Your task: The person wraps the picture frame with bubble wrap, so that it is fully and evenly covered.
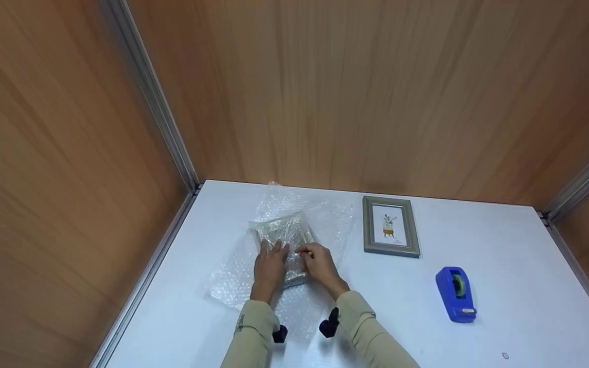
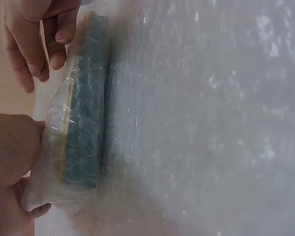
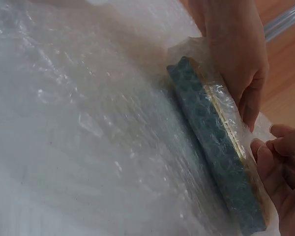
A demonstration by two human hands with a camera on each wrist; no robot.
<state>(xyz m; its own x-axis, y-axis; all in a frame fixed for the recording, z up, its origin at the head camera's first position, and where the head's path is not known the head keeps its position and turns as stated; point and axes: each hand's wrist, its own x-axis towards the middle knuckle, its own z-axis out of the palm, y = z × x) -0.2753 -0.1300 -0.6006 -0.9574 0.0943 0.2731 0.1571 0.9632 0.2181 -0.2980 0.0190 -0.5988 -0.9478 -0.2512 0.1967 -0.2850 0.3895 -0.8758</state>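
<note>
A picture frame [image 3: 211, 128] lies wrapped in clear bubble wrap [image 1: 325, 214]; its blue-green side and a gold line show through the plastic. My left hand [image 1: 270, 267] rests on the wrapped frame's left part with its fingers extended, pressing the plastic. Beside it, my right hand [image 1: 320, 263] has curled fingers at the right part of the bundle. In the right wrist view, the thumb and finger of this right hand [image 3: 285, 167] pinch the wrap close to the frame's upper edge. The left hand [image 3: 238, 54] overlaps the bundle's far end there.
A second grey-green picture frame [image 1: 366, 225] with a plant print lies unwrapped to the right. Nearer on the right stands a blue tape dispenser [image 1: 448, 294]. The white table [image 1: 529, 286] meets wooden panels [image 1: 376, 102] at the back and sides.
</note>
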